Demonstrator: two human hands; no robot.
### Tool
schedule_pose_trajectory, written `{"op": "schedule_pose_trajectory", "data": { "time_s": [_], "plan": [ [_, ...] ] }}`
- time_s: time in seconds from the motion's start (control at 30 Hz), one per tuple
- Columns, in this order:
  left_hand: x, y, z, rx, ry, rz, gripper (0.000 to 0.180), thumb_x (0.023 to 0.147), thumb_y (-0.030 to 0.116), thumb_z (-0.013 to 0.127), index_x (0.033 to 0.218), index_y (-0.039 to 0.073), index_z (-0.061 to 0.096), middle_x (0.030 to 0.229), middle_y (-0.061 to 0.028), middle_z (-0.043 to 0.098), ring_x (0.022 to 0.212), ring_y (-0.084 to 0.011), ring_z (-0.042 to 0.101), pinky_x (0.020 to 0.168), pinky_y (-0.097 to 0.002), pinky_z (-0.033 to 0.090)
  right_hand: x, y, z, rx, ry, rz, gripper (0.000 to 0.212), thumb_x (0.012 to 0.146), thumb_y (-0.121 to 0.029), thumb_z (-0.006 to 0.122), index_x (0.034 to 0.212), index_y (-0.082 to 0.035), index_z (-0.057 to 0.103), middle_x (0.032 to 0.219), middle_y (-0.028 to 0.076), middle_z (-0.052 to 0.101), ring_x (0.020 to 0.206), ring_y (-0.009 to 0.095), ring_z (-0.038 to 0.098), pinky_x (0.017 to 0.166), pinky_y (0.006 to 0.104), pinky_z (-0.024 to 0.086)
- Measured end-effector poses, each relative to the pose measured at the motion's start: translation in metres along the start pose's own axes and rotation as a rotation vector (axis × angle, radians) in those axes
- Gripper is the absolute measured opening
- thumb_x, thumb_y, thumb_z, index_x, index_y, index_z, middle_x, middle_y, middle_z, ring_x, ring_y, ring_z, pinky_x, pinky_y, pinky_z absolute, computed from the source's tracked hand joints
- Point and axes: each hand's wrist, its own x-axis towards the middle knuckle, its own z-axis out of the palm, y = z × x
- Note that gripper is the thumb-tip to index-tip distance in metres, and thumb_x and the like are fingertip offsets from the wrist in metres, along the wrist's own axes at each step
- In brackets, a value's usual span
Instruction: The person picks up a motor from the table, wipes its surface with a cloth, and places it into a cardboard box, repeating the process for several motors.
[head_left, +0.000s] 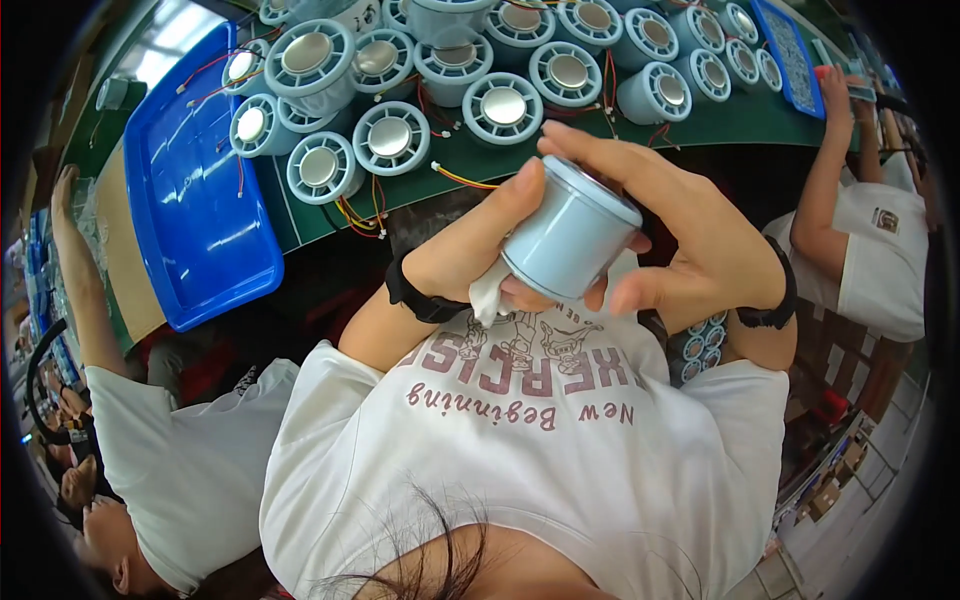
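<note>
Your left fingers [528, 190] hold a light blue cylinder [570, 238], thumb along its side, and a bit of white cloth [488, 292] pokes out below that hand. The cylinder is tilted in front of your chest, off the desk [425, 188]. Your right fingers [600, 157] curve over its far end with the thumb spread away; you can't tell from here whether they grip. Beyond your hands, similar light blue units [503, 108] with silver discs crowd the desk, and a blue tray [200, 190] lies to their left.
</note>
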Motion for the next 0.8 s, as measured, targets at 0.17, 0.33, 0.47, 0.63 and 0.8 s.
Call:
{"op": "schedule_pose_trajectory", "data": {
  "time_s": [0.17,0.33,0.47,0.63,0.8],
  "plan": [
    [0.011,-0.007,0.000,0.067,-0.090,-0.232,0.088,0.089,0.075,0.032,0.119,-0.005,0.051,0.088,-0.0160,0.065,0.042,-0.0077,0.037,0.041,-0.0207,0.034,-0.036,0.008,0.001,0.256,0.009,0.213,0.098,0.063,-0.067,0.077,0.127,0.002,0.049,0.111,0.013,0.062,0.094,0.021,0.064,0.082,0.0301,0.050],
    [0.018,-0.017,0.005,0.097,-0.169,-0.441,0.085,0.091,0.073,0.029,0.113,-0.005,0.055,0.083,-0.0142,0.066,0.040,-0.0084,0.036,0.041,-0.0209,0.035,-0.083,0.002,0.005,0.313,0.135,0.436,0.088,0.067,-0.068,0.074,0.118,0.000,0.050,0.098,0.009,0.062,0.084,0.016,0.063,0.073,0.0268,0.050],
    [0.037,-0.030,0.012,0.181,-0.235,-0.649,0.082,0.094,0.070,0.025,0.110,-0.004,0.057,0.080,-0.0127,0.065,0.040,-0.0078,0.035,0.041,-0.0205,0.033,-0.116,-0.019,0.014,0.407,0.220,0.591,0.082,0.074,-0.065,0.071,0.119,0.000,0.049,0.097,0.007,0.061,0.085,0.014,0.061,0.072,0.0255,0.048],
    [0.048,-0.061,0.021,0.284,-0.499,-0.643,0.074,0.100,0.059,0.021,0.115,-0.003,0.058,0.079,-0.0099,0.064,0.042,-0.0073,0.036,0.042,-0.0202,0.031,-0.190,-0.066,0.022,0.289,0.513,0.773,0.074,0.082,-0.059,0.065,0.123,0.000,0.048,0.100,0.008,0.059,0.091,0.013,0.058,0.075,0.0235,0.047],
    [0.052,-0.069,0.028,0.475,-0.484,-0.618,0.069,0.103,0.051,0.021,0.124,-0.004,0.055,0.079,-0.0086,0.063,0.043,-0.0064,0.036,0.044,-0.0192,0.030,-0.301,-0.099,0.057,0.207,1.151,1.315,0.066,0.083,-0.053,0.068,0.122,-0.002,0.052,0.096,0.006,0.059,0.083,0.011,0.056,0.067,0.0224,0.045]
  ]
}}
